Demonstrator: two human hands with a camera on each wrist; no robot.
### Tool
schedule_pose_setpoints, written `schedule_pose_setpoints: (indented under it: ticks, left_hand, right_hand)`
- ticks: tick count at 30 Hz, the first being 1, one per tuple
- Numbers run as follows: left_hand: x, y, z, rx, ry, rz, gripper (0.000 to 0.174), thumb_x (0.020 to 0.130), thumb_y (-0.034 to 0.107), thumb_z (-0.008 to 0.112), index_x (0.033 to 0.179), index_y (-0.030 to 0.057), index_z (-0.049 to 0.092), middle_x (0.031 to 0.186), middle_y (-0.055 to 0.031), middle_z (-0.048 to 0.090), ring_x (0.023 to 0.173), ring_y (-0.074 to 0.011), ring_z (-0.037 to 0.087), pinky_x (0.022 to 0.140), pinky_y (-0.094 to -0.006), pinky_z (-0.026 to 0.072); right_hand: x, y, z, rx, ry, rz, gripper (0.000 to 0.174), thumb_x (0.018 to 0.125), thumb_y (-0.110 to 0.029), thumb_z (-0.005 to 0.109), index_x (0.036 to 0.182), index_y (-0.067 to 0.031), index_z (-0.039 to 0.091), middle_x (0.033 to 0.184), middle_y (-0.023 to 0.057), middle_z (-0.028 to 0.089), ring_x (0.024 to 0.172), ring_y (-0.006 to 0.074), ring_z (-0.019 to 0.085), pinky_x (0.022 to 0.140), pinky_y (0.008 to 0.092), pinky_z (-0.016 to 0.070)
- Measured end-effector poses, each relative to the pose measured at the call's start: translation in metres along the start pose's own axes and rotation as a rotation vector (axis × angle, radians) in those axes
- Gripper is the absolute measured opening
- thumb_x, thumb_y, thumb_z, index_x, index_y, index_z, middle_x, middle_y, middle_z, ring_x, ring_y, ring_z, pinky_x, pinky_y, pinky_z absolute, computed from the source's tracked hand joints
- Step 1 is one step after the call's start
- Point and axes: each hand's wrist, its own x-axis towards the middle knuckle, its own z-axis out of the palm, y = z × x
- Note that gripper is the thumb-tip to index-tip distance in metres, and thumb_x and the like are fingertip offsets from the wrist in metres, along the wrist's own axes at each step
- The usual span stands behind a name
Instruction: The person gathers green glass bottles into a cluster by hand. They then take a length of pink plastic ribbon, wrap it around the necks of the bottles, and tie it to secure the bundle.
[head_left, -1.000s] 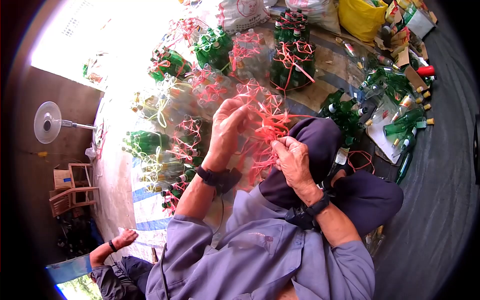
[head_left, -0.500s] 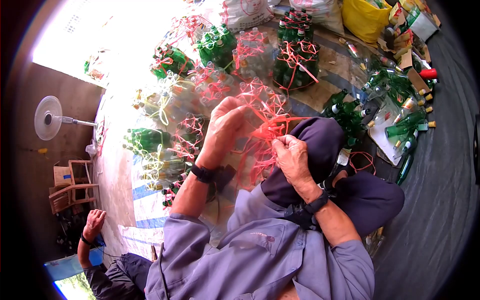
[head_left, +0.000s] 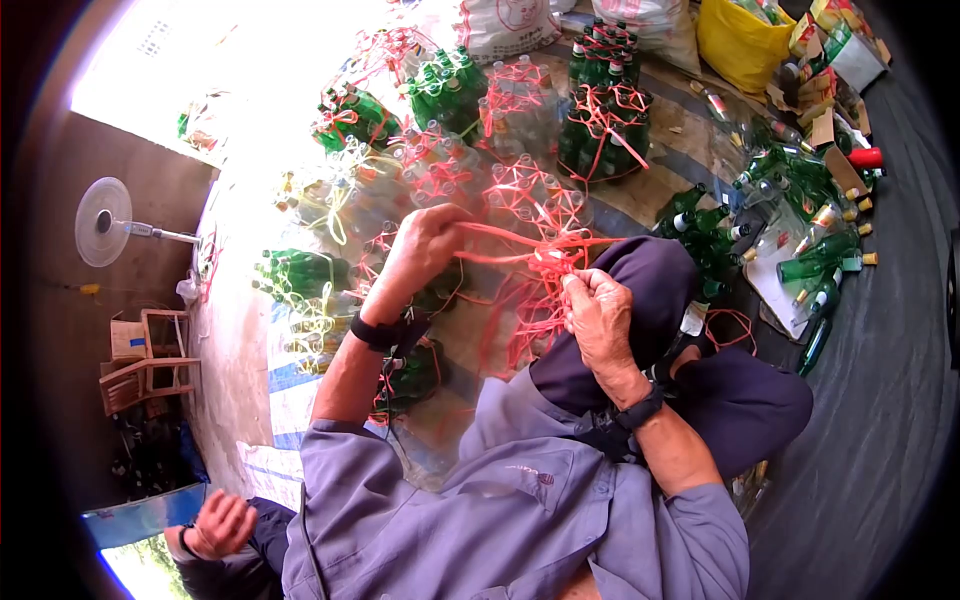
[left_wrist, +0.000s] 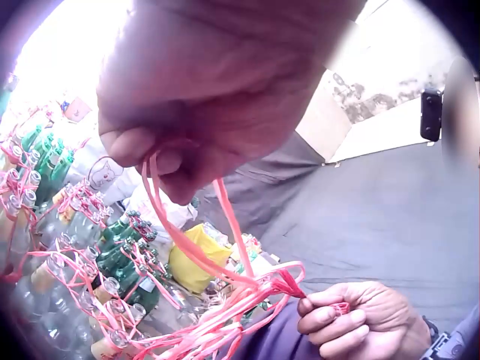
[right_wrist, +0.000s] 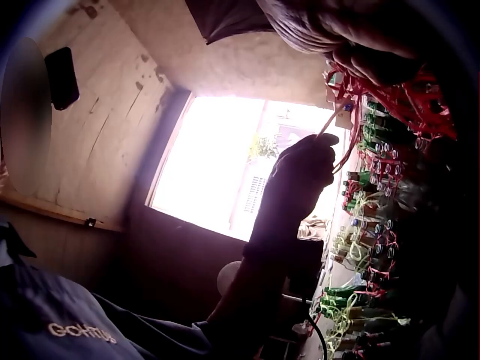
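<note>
My left hand (head_left: 425,245) grips a loop of pink-red plastic twine (head_left: 500,232), with curled fingers at the top of the left wrist view. Two strands run taut from it to a tangled bundle (head_left: 552,260) above my right knee. Pinched in my right hand (head_left: 600,315) is the gathered part of that bundle, and a short end pokes out of the fist (left_wrist: 341,307). Loose strands hang below the bundle. Just beyond it stands a group of clear bottles (head_left: 530,190) laced at the necks with the same twine.
Tied groups of green bottles (head_left: 605,130) and clear bottles (head_left: 437,160) stand in rows ahead and left. Loose green bottles (head_left: 815,255) lie to the right near a yellow bag (head_left: 740,45). A fan (head_left: 103,222) stands far left. Another person's hand (head_left: 222,525) shows at lower left.
My left hand has moved left, drawing two twine strands out straight from the bundle. My right hand keeps its pinch, nearly in place. The other person's hand rose, then came down.
</note>
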Motion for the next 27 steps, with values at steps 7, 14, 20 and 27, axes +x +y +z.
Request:
schedule_pose_setpoints:
  ticks: [7,14,20,27]
  left_hand:
    - [-0.008,0.013,0.011,-0.656,0.033,-0.024,0.039,0.106,0.029,0.045,0.1,-0.0038,0.065,0.071,-0.0055,0.063,0.071,-0.013,0.064,0.07,-0.0266,0.0508]
    - [-0.007,-0.004,0.018,-0.728,-0.005,-0.017,0.06,0.109,0.043,0.026,0.1,-0.0019,0.063,0.057,-0.0024,0.049,0.06,-0.0162,0.06,0.071,-0.0319,0.0526]
    - [-0.018,0.019,-0.005,-0.486,-0.151,-0.02,0.056,0.107,0.047,0.038,0.1,-0.0002,0.068,0.058,0.0035,0.046,0.056,-0.0077,0.05,0.059,-0.0276,0.0473]
    - [-0.012,0.003,-0.036,0.064,-0.066,0.067,0.027,0.097,0.025,0.065,0.086,0.0003,0.062,0.066,0.0079,0.045,0.062,-0.0028,0.041,0.054,-0.0243,0.0374]
  right_hand:
    - [0.001,0.004,0.003,-0.059,-0.02,-0.014,0.018,0.092,-0.011,0.064,0.083,0.0041,0.065,0.068,-0.0023,0.06,0.062,0.0033,0.05,0.055,0.0248,0.0439]
    - [0.0,0.003,0.004,-0.106,-0.021,-0.016,0.018,0.092,-0.011,0.064,0.084,0.0045,0.065,0.068,-0.001,0.061,0.062,0.004,0.05,0.057,0.0255,0.0452]
    - [0.001,0.005,0.006,-0.125,-0.006,-0.031,0.019,0.092,-0.012,0.065,0.085,0.005,0.066,0.069,0.0003,0.062,0.063,0.0046,0.052,0.058,0.0261,0.0464]
    - [0.001,0.008,0.01,-0.135,-0.001,-0.061,0.018,0.092,-0.012,0.064,0.085,0.0048,0.065,0.068,-0.0001,0.062,0.063,0.0051,0.053,0.058,0.0263,0.0467]
